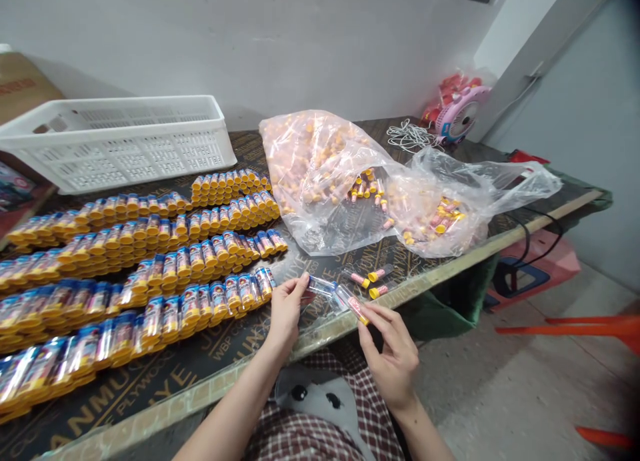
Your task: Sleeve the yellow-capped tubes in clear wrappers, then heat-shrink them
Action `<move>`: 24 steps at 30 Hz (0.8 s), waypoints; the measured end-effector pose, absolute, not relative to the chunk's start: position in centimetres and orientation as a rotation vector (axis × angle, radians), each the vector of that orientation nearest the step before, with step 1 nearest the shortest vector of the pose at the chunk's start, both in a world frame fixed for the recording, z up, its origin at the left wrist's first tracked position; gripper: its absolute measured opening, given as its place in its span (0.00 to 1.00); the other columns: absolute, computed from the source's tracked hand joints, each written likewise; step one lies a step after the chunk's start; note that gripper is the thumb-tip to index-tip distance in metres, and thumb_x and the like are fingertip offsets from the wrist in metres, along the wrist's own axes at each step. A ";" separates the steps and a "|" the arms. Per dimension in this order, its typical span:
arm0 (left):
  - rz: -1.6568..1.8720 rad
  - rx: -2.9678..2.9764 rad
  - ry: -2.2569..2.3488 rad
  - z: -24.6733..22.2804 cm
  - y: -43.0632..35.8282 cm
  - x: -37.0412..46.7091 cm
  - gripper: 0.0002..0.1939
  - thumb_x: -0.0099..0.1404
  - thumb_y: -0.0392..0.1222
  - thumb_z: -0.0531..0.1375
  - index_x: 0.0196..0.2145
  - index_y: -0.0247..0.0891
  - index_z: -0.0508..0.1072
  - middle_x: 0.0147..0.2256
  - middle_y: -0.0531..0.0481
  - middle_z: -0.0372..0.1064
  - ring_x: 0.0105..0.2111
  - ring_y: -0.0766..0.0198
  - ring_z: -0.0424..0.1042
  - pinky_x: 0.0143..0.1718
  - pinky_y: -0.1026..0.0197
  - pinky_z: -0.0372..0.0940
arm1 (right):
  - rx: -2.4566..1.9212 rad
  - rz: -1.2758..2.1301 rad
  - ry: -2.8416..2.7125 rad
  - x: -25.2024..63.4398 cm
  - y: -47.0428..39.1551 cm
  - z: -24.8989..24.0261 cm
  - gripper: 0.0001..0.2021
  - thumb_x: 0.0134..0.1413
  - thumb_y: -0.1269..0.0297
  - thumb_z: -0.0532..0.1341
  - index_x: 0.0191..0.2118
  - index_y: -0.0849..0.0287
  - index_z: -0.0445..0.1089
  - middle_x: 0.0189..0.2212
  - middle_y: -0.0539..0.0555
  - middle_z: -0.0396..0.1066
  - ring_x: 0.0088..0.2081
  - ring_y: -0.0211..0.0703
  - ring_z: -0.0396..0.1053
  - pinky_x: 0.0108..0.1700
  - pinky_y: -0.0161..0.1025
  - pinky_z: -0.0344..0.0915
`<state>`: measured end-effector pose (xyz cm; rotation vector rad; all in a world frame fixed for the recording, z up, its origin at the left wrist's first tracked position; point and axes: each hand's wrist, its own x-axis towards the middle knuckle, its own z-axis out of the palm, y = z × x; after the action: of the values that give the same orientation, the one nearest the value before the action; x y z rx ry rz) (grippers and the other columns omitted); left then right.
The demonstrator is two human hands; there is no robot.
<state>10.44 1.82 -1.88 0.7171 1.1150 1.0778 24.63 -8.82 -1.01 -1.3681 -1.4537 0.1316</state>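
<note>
Between the thumb and fingers of my left hand [286, 309] is a clear plastic tube with a blue end [321, 286], tilted over the table's front edge. My right hand [393, 351] pinches a small clear tube with a yellow cap and pink contents [354, 306] near its capped end. The two tubes meet or overlap at their facing ends; whether one enters the other I cannot tell. Just beyond my right hand lie a few loose yellow-capped tubes [379, 292]. Left of my left hand stand stacked rows of blue-and-yellow tubes [197, 301] with printed wraps.
A large clear bag [320, 161] of yellow-capped tubes lies at the back middle, and a second open bag [450, 221] is to its right. A white crate [150, 148] stands back left. A pink fan [463, 114] and white cable [410, 136] are far right.
</note>
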 end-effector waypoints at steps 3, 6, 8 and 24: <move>1.073 0.745 1.123 -1.9 1.6 10.6 0.22 0.46 0.57 0.66 0.22 0.32 0.72 0.22 0.52 0.66 0.22 0.70 0.65 0.26 0.69 0.62 | -1.359 0.145 -1.521 24.3 -8.9 -1.0 0.23 0.52 0.79 0.57 0.52 0.51 0.68 0.43 0.56 0.68 0.45 0.46 0.68 0.47 0.46 0.68; 1.045 0.827 1.092 -1.8 1.3 10.7 0.23 0.50 0.59 0.63 0.24 0.32 0.72 0.23 0.51 0.66 0.23 0.69 0.64 0.26 0.68 0.63 | -1.336 0.220 -1.547 24.0 -9.0 -1.1 0.22 0.53 0.78 0.57 0.52 0.50 0.68 0.44 0.56 0.68 0.46 0.45 0.68 0.48 0.44 0.68; 0.995 0.827 1.016 -1.6 1.1 10.8 0.22 0.51 0.58 0.62 0.29 0.33 0.74 0.27 0.50 0.68 0.26 0.68 0.66 0.28 0.66 0.65 | -1.336 0.298 -1.556 24.0 -9.0 -1.3 0.22 0.55 0.78 0.54 0.52 0.50 0.67 0.46 0.56 0.66 0.48 0.45 0.67 0.50 0.45 0.67; 0.549 0.783 0.736 0.3 -1.5 10.2 0.16 0.50 0.48 0.67 0.32 0.31 0.75 0.27 0.47 0.70 0.24 0.70 0.67 0.27 0.67 0.64 | -1.161 0.739 -1.635 25.1 -7.9 -1.9 0.42 0.38 0.77 0.55 0.63 0.53 0.45 0.61 0.59 0.51 0.59 0.52 0.56 0.57 0.52 0.59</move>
<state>10.21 -1.47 0.30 0.7834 0.7359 0.5486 25.15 -7.89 -1.93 -1.1608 -1.6350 0.7394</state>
